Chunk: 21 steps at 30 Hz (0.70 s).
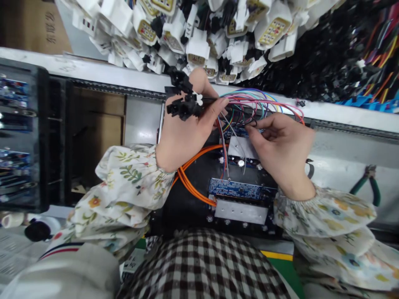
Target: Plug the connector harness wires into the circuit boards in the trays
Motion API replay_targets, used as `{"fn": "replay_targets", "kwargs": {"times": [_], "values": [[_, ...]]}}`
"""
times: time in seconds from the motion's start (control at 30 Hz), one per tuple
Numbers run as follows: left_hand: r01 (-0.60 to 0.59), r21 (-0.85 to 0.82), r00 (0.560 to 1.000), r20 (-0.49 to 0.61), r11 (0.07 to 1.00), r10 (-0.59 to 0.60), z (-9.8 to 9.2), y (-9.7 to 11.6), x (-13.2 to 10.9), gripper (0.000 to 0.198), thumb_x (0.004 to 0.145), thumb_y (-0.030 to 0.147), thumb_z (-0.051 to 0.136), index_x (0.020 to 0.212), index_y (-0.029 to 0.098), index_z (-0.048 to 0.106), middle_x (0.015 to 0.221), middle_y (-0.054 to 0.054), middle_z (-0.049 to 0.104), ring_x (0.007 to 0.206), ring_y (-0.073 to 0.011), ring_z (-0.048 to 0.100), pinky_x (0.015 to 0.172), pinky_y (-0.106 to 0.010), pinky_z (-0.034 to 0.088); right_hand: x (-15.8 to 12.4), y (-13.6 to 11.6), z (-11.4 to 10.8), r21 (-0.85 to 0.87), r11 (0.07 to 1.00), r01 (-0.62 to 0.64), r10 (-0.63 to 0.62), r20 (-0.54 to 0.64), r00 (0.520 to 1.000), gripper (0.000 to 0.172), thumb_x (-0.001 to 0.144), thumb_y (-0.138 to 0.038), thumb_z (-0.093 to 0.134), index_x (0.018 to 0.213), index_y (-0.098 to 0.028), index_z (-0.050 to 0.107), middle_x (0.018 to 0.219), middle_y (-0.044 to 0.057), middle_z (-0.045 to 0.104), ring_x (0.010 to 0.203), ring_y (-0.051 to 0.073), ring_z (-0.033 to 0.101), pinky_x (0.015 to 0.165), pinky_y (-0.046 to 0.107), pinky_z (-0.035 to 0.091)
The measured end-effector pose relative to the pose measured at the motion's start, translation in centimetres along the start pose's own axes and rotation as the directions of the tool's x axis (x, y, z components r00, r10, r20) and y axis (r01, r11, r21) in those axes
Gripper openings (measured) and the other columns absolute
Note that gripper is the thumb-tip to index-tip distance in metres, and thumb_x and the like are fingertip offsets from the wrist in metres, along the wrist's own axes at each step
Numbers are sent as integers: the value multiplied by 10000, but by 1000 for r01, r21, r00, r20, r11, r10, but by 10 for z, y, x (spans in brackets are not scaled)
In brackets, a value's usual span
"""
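My left hand (190,124) is closed around a bundle of thin coloured wires (258,97). Black plug connectors (183,101) on that bundle stick out past the thumb side, with a small white piece among them. My right hand (280,143) pinches a dark thin wire (251,123) between thumb and forefinger, close above the upper blue circuit board. Below the hands lies a second blue circuit board (240,190) with a silver metal plate (241,211). Thick orange cables (193,189) loop from its left side up to the upper board's metal plate (241,147). One loose grey wire hangs down between the hands.
White multi-pin connectors (199,47) pile up along the far shelf, beside a heap of small black parts (330,62). Green-handled pliers (368,182) lie at the right. A black tray (40,137) holding blue boards stands at the left. Coloured wires (383,62) hang at the far right.
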<state>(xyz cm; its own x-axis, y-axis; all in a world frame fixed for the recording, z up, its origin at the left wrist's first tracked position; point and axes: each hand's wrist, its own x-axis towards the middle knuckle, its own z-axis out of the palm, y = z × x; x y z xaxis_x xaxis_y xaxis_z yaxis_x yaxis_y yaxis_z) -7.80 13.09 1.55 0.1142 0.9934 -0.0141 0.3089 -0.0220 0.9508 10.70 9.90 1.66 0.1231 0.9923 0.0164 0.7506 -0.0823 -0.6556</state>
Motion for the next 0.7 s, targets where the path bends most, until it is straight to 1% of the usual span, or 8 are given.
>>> {"fn": "replay_targets", "kwargs": {"times": [0.07, 0.1, 0.2, 0.37, 0.47, 0.57, 0.63, 0.7], "values": [[-69, -6, 997, -23, 998, 69, 0, 0, 1, 190, 858, 381, 609, 880, 242, 482, 756, 38, 654, 699, -129, 681, 632, -248, 571, 2, -1, -2, -32, 999, 17, -16, 15, 1000, 72, 725, -235, 637, 665, -210, 607, 538, -31, 571, 458, 99, 466, 477, 259, 362], [-83, -8, 996, -28, 997, 83, 0, 1, 1, 176, 866, 371, 597, 870, 237, 482, 747, 39, 645, 683, -127, 677, 607, -239, 565, 3, -2, -4, -50, 998, 27, -25, 27, 999, 70, 713, -228, 645, 657, -211, 608, 524, -35, 563, 452, 99, 464, 486, 262, 367], [-58, -1, 998, 25, 998, 58, 0, 6, 1, 169, 888, 365, 553, 833, 220, 484, 762, 24, 639, 676, -130, 674, 571, -226, 553, 5, -5, -7, -81, 996, 31, -28, 37, 999, 64, 679, -213, 663, 641, -205, 612, 497, -44, 546, 429, 93, 455, 500, 269, 376], [-56, 46, 997, 55, 997, 53, -3, 11, 0, 120, 887, 319, 544, 862, 211, 499, 815, -6, 667, 789, -165, 690, 646, -249, 570, 5, -4, -2, -78, 996, 31, -32, -9, 999, 77, 694, -215, 654, 630, -195, 617, 463, -45, 523, 409, 93, 441, 465, 263, 334], [-7, 46, 998, 64, 999, 5, -5, 12, 0, 113, 892, 320, 535, 866, 212, 515, 829, -9, 678, 725, -144, 687, 607, -223, 567, 5, -3, -3, -91, 994, 55, -55, 4, 998, 86, 720, -246, 664, 649, -209, 633, 463, -43, 522, 414, 99, 443, 464, 267, 326], [40, 17, 997, 62, 999, -41, -5, 14, 0, 132, 900, 340, 522, 887, 208, 527, 823, -8, 679, 627, -115, 667, 551, -195, 557, 2, -7, -9, -131, 989, 66, -67, -6, 998, 132, 714, -330, 711, 677, -220, 649, 496, -27, 562, 432, 115, 483, 485, 281, 354], [68, -7, 994, 83, 998, -67, -5, 16, 1, 106, 896, 301, 530, 879, 198, 548, 858, -13, 682, 602, -100, 658, 526, -177, 553, -1, -13, -11, -104, 988, 118, -117, 12, 993, 148, 734, -369, 700, 759, -227, 667, 581, -7, 629, 446, 124, 509, 486, 288, 372], [100, -34, 988, 124, 994, -96, -6, 19, 2, 104, 890, 247, 534, 823, 178, 574, 887, -18, 683, 588, -86, 653, 505, -161, 553, -4, -20, -9, -58, 971, 231, -228, 56, 972, 102, 797, -325, 631, 825, -238, 675, 691, 11, 684, 503, 139, 560, 499, 290, 393]]}}
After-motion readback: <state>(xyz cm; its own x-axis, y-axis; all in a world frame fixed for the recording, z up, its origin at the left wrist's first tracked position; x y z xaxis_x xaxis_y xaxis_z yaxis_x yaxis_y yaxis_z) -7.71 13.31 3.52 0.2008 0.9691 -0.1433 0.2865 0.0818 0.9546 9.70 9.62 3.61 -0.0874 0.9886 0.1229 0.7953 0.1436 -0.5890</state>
